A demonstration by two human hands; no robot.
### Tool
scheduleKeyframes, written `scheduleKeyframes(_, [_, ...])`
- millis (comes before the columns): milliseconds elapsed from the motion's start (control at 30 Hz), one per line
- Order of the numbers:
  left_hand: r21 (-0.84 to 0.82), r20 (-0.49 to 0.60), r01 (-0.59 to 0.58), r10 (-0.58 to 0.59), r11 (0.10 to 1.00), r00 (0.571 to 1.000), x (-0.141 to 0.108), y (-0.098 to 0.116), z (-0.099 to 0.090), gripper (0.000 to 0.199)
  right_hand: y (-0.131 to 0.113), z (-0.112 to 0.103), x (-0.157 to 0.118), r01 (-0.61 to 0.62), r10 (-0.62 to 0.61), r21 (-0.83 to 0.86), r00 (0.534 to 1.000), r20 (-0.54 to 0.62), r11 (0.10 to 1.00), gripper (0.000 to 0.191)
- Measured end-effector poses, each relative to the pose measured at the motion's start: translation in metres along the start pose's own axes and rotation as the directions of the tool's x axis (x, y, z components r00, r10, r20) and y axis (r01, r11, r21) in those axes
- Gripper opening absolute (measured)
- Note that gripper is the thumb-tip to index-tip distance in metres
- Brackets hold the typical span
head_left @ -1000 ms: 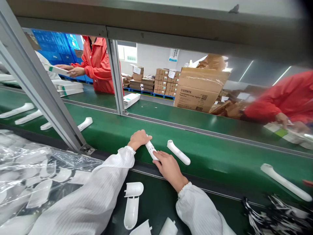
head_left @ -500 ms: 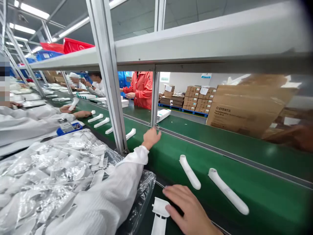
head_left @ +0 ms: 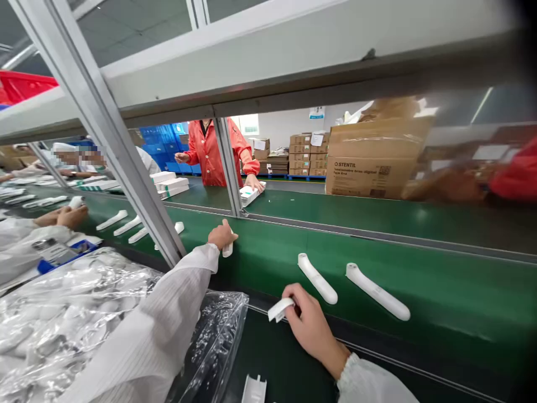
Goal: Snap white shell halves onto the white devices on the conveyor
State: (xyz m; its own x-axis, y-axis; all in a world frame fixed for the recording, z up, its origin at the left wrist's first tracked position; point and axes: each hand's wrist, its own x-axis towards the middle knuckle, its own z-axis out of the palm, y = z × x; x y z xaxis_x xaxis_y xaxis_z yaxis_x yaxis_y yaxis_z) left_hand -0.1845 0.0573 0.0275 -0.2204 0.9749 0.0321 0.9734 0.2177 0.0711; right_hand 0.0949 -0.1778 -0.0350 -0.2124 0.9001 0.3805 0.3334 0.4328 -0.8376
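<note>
Left hand (head_left: 221, 236), empty half second ago, now clenched round white wand (head_left: 227, 249) on belt (head_left: 419, 291); right hand (head_left: 308, 319) has lifted shell piece (head_left: 280, 309), fingers pinching it at belt edge; two wands (head_left: 318, 278) lie beside, untouched.

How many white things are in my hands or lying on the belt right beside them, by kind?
Loose wands on the belt: 2
Held wand, left hand: 1
Held piece, right hand: 1
Total: 4
</note>
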Motion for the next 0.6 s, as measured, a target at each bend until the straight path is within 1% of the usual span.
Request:
scheduleKeyframes(67, [-0.028, 0.056, -0.056, 0.057, 0.998, 0.997, -0.008, 0.025, -0.002, 0.052, 0.003, -0.002, 0.005, -0.081, 0.085, 0.042, 0.991, -0.108, 0.996, 0.007])
scheduleKeyframes(100, [-0.048, 0.093, -0.080, 0.084, 0.996, 0.992, -0.014, 0.037, -0.001, 0.050, 0.004, -0.003, 0.007, -0.089, 0.095, 0.050, 0.985, -0.146, 0.995, 0.009])
scheduleKeyframes(167, [-0.088, 0.165, -0.111, 0.124, 0.990, 0.978, -0.027, 0.056, 0.007, 0.047, 0.005, -0.005, 0.009, -0.052, 0.058, 0.034, 0.978, -0.200, 0.998, 0.022])
scheduleKeyframes(233, [-0.114, 0.190, -0.142, 0.162, 0.983, 0.968, -0.040, 0.068, 0.018, 0.045, 0.006, -0.006, 0.009, -0.017, 0.016, -0.005, 0.973, -0.229, 1.000, 0.034])
scheduleKeyframes(267, [-0.120, 0.166, -0.168, 0.187, 0.978, 0.968, -0.045, 0.071, 0.024, 0.044, 0.006, -0.006, 0.010, -0.021, 0.016, -0.017, 0.973, -0.231, 1.000, 0.038])
scheduleKeyframes(367, [-0.134, 0.003, -0.250, 0.252, 0.959, 0.968, -0.055, 0.073, 0.041, 0.038, 0.007, -0.006, 0.016, -0.089, 0.077, -0.052, 0.978, -0.191, 0.995, 0.039])
scheduleKeyframes(433, [-0.150, -0.072, -0.244, 0.235, 0.958, 0.969, -0.059, 0.073, 0.049, 0.036, 0.008, -0.004, 0.026, -0.073, 0.053, -0.124, 0.986, -0.157, 0.990, 0.039])
scheduleKeyframes(533, [-0.164, -0.081, -0.204, 0.193, 0.965, 0.978, -0.063, 0.079, 0.055, 0.036, 0.008, 0.004, 0.045, 0.021, -0.050, -0.297, 0.995, -0.091, 0.955, 0.040])
scheduleKeyframes(600, [-0.169, -0.072, -0.205, 0.195, 0.964, 0.978, -0.066, 0.084, 0.056, 0.037, 0.009, 0.010, 0.055, 0.046, -0.051, -0.420, 0.999, -0.003, 0.906, 0.041])
